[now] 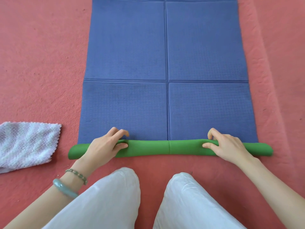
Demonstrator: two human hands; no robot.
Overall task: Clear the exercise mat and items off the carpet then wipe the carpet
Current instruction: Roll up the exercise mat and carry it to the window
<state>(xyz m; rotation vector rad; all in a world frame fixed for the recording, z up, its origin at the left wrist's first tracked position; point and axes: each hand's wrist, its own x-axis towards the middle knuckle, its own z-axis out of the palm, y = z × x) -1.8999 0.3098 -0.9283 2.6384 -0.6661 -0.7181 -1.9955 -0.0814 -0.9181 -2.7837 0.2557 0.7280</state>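
Observation:
A blue exercise mat [166, 55] lies flat on the red carpet [41, 63] and runs away from me, marked by fold creases. Its near end is curled into a tight roll [165, 147] that shows the green underside. My left hand [105, 144] grips the roll left of its middle, fingers over the top and thumb pressed into it. My right hand [226, 146] grips the roll toward its right end in the same way. Both ends of the roll stick out past my hands.
A light purple-white towel [28, 144] lies crumpled on the carpet to the left of the roll. My knees in white trousers [115, 195] rest on the carpet just behind the roll. Bare carpet lies on both sides of the mat.

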